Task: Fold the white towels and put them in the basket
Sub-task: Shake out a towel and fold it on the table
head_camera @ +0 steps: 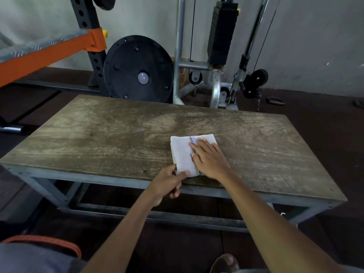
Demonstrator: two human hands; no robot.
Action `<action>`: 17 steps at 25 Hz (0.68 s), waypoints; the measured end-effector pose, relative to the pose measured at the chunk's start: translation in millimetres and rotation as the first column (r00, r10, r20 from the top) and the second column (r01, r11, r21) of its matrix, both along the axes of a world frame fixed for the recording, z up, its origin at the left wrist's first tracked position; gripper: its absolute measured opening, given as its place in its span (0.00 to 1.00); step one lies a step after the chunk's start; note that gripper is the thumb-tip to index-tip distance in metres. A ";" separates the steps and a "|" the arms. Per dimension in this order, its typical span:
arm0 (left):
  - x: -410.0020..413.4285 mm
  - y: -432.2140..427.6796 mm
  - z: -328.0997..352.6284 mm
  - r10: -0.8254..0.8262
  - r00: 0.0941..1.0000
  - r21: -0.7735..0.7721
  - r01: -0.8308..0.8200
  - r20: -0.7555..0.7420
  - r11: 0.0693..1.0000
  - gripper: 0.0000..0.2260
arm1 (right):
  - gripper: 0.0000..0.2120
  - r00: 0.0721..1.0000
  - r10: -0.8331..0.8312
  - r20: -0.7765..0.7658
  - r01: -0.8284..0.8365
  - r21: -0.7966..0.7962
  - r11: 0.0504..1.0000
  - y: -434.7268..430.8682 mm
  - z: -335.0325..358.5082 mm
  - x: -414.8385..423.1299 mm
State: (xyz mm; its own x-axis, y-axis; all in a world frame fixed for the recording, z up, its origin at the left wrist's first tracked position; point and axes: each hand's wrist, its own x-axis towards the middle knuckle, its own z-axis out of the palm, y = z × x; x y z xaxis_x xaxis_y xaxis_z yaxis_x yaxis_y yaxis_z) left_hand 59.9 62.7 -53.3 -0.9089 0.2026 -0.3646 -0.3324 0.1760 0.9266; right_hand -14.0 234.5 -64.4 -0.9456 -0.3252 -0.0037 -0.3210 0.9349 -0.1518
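Soft, floppy towel [182, 152] is pressed flat under straight fingers of the right hand [209, 161], its near corner pinched by the left hand [167, 182], so it's probably best lifted there.

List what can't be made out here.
- Head view: right part of the folded towel, under the right hand.
- Head view: whether the left hand pinches the towel's near corner; its own fingers hide it.
- Head view: orange-rimmed object, bottom left, cut off by the frame edge.

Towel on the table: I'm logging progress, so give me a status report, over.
Right hand flat, pressing folded white towel. Left hand pinching its near corner. Nothing in the way on wooden table.
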 end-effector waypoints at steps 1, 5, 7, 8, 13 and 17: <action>0.3 -1.9 1.0 -0.015 0.999 -0.058 0.012 -0.044 0.998 0.11 | 0.24 1.000 -0.005 -0.009 0.005 -0.010 1.000 -0.6 -1.1 -0.4; 2.3 -3.9 4.9 -0.045 0.995 -0.088 0.036 -0.094 0.995 0.12 | 0.24 0.999 -0.020 -0.047 0.019 -0.019 1.000 -1.5 -4.6 -1.5; 4.3 -3.1 2.7 -0.039 0.999 0.014 0.039 -0.012 0.999 0.12 | 0.24 0.998 -0.032 -0.053 0.031 -0.018 0.999 -1.7 -5.7 -1.7; 6.3 -1.9 0.7 -0.040 0.999 0.078 0.037 0.035 0.996 0.12 | 0.24 0.998 -0.036 -0.058 0.035 -0.018 0.999 -1.9 -6.5 -1.0; 6.4 -3.6 -2.2 0.003 0.995 0.221 -0.025 0.101 0.975 0.09 | 0.24 0.998 -0.026 -0.050 0.024 -0.029 0.999 0.2 -3.8 -2.7; 8.4 -1.6 -0.5 0.024 0.996 0.210 -0.043 0.089 0.977 0.11 | 0.25 0.996 -0.011 0.093 0.021 -0.114 0.993 4.8 3.6 -4.4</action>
State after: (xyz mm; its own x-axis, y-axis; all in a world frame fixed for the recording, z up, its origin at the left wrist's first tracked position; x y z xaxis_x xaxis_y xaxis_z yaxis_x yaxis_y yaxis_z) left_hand 68.3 61.1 -53.8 -0.8838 0.2531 -0.3935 -0.4144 -0.0331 0.9095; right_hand -18.4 239.3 -60.9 -0.9481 -0.3134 -0.0544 -0.2858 0.9144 -0.2867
